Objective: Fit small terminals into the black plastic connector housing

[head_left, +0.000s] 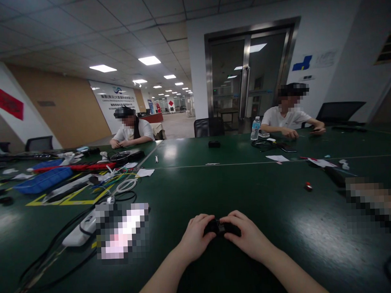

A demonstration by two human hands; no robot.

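A small black object [220,228] sits between my two hands, low over the green table [268,204]. Its kind I cannot make out; a few lighter details show at its middle. My left hand [197,235] is closed on its left end, thumb at the near side and fingers over the far side. The other end is gripped the same way by my right hand [246,232]. The fingers cover both ends of the object.
To the left lie a white power strip [78,231] with black cables, a blurred-out bright panel [126,230] and a blue tray [44,179]. A small red item [308,186] lies right. Two people sit across the table, near a water bottle [255,128] and a black box [214,144].
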